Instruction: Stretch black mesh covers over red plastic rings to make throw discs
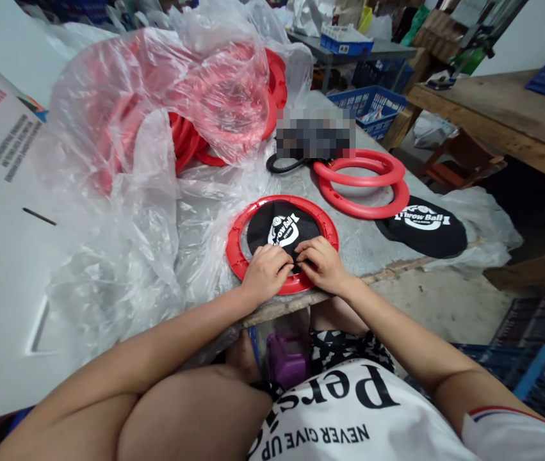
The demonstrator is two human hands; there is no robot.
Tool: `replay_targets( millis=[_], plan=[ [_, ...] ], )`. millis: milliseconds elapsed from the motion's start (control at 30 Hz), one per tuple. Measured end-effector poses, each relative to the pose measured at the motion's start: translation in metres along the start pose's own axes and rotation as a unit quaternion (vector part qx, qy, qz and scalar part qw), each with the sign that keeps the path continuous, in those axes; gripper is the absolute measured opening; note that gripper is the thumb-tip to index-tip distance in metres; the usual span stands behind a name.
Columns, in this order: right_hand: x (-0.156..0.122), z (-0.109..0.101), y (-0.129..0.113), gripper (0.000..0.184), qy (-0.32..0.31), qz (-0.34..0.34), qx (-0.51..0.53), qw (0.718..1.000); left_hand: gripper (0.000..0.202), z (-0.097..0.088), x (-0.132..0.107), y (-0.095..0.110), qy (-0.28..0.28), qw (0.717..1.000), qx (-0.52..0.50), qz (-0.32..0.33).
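Observation:
A red plastic ring (236,238) lies flat near the table's front edge. Inside it sits a round black mesh (263,225) with white "Throw Ball" lettering. My left hand (268,269) rests over the near left part of the ring, its fingers closed in a pinch at the mesh's near edge. From the right, my right hand (323,264) pinches the same edge, fingertips almost touching those of my left. What lies right under the fingertips is hidden.
Two red rings (363,208) overlap at the right, beside a stack of black mesh discs (426,234). Clear plastic (132,211) covers many red rings (186,137) at the back left. A black looped cord (284,168) lies behind. A white box (3,256) stands at the left.

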State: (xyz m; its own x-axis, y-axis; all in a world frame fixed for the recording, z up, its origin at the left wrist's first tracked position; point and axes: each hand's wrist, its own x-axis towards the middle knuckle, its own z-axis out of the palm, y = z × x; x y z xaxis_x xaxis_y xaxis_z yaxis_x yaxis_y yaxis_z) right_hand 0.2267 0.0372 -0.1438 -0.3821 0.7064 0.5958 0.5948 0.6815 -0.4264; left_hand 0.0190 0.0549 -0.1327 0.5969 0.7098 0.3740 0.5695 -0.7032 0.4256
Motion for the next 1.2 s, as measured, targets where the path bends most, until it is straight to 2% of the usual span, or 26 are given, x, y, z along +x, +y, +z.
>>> replay_targets(
  millis=[267, 467, 667, 800, 1200],
  plan=[
    [-0.004, -0.008, 0.01, 0.013, -0.058, -0.038, 0.064, 0.995, 0.023, -0.002, -0.009, -0.006, -0.034, 0.994, 0.026, 0.102],
    [-0.004, -0.009, 0.009, 0.021, -0.085, -0.087, 0.05, 0.991, 0.024, -0.001, -0.019, -0.012, -0.01, 0.982, 0.05, 0.179],
    [-0.005, -0.01, 0.008, 0.022, -0.1, -0.098, 0.038, 0.989, 0.022, 0.0, -0.023, -0.012, -0.022, 0.98, 0.06, 0.19],
    [-0.005, -0.012, 0.008, 0.024, -0.112, -0.096, 0.029, 0.989, 0.022, 0.001, -0.024, -0.013, -0.011, 0.975, 0.084, 0.207],
    [-0.006, -0.008, 0.009, 0.017, -0.045, -0.158, 0.029, 0.986, 0.014, 0.0, -0.021, -0.011, 0.06, 0.96, 0.087, 0.26]
  ],
)
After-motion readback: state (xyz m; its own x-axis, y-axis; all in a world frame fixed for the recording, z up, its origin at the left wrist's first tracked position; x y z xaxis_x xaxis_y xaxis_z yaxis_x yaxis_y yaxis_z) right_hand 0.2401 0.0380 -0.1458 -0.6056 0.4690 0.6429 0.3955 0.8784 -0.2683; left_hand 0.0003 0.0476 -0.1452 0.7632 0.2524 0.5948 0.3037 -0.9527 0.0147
